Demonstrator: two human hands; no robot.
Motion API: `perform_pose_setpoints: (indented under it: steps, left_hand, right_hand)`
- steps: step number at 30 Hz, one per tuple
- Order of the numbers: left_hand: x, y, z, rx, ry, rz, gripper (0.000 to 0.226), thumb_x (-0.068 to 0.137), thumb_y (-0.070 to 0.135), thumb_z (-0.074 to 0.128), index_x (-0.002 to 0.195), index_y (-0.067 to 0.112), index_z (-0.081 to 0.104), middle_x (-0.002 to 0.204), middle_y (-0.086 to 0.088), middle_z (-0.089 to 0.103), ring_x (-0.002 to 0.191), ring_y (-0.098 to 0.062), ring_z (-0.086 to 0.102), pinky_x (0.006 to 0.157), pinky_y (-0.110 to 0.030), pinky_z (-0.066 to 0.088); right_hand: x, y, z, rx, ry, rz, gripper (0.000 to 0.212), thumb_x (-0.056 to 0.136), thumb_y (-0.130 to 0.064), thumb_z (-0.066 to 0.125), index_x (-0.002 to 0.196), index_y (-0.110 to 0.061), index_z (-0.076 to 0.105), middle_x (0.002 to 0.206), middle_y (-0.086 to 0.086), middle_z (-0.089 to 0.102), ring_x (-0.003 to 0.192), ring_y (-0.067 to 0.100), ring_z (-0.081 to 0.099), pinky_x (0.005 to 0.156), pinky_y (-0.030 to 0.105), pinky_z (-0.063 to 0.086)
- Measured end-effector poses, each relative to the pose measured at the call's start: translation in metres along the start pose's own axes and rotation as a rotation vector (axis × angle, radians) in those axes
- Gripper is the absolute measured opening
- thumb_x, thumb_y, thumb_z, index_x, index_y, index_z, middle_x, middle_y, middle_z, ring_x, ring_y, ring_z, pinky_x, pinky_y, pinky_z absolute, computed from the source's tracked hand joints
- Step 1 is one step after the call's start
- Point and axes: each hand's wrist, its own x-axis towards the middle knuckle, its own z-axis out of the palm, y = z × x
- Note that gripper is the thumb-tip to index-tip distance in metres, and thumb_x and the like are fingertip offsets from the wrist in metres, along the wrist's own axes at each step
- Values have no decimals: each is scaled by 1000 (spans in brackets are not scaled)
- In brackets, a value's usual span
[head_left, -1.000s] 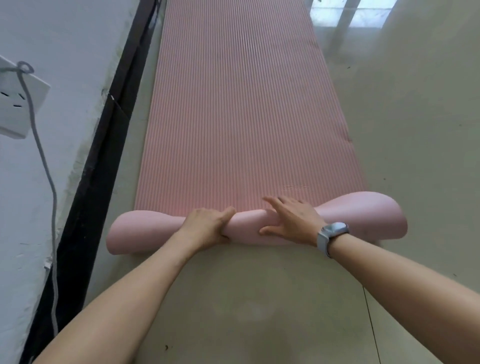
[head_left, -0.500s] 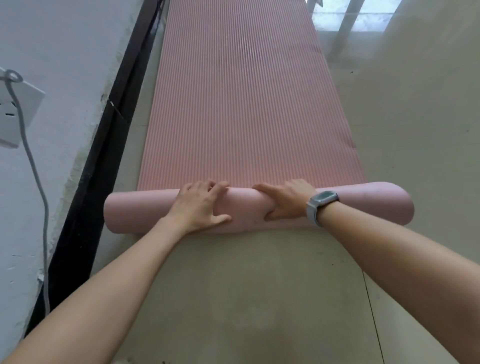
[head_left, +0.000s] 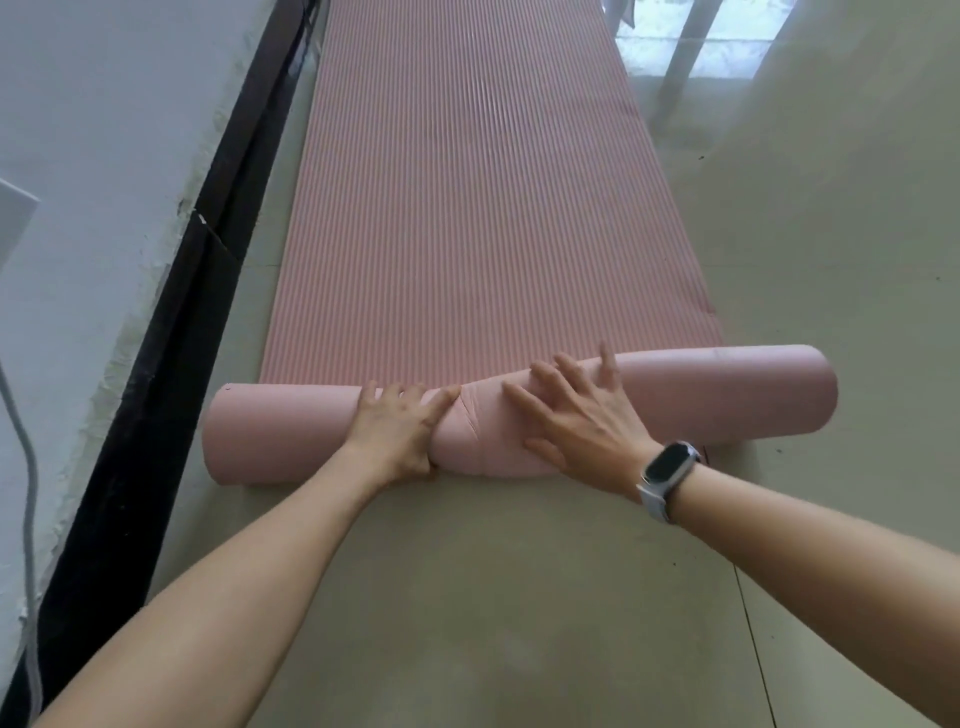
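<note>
The pink mat is seen partly rolled, the roll across the frame's lower middle, clasped by the curled left hand and pressed by the flat, spread-fingered right hand

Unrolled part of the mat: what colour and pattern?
Pink mat, fine lengthwise ribs; the roll is smooth, paler pink. Head view.

L hand grips rolled pink mat, R hand presses it

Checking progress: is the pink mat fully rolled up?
No, most of the mat lies flat beyond the roll under the left hand and right hand.
</note>
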Motion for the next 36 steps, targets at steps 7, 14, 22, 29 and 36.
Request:
perform_pose_setpoints:
  steps: [7,14,22,29,36]
  left_hand:
    - [4,-6,-8,-5,63,-13,95,64,52,68,141,33,16,135,-7,46,123,-31,46,105,-51,32]
    - [-13,2,21,115,195,-59,113,65,56,70,143,33,-9,154,-17,13,142,-39,14,110,-64,9]
    - [-10,4,-2,-87,319,-101,62,78,3,47,136,23,40,119,-14,62,104,-36,60,91,-45,40]
    - [-35,2,-51,7,578,-56,47,71,5,42,110,20,62,77,-11,71,60,-32,66,58,-36,52]
    - [-70,16,-87,-135,542,-51,55,79,3,50,128,28,51,104,-12,70,88,-38,65,75,-39,49]
  right_hand:
    - [-17,12,20,31,-308,81,114,69,-58,65,141,-34,-21,155,15,-12,141,43,-7,100,76,0]
    - [15,18,30,43,-218,61,101,65,-41,66,144,-28,5,123,22,47,106,38,48,96,54,34]
    - [15,22,-8,212,-181,137,60,83,-28,49,138,-30,25,113,10,59,99,31,59,78,38,45]
    - [0,33,-63,223,-43,160,55,86,-27,47,137,-35,29,114,6,61,102,29,59,80,35,43]
    - [-23,36,-107,191,-29,158,50,87,-29,45,135,-40,34,116,2,63,103,27,59,83,36,42]
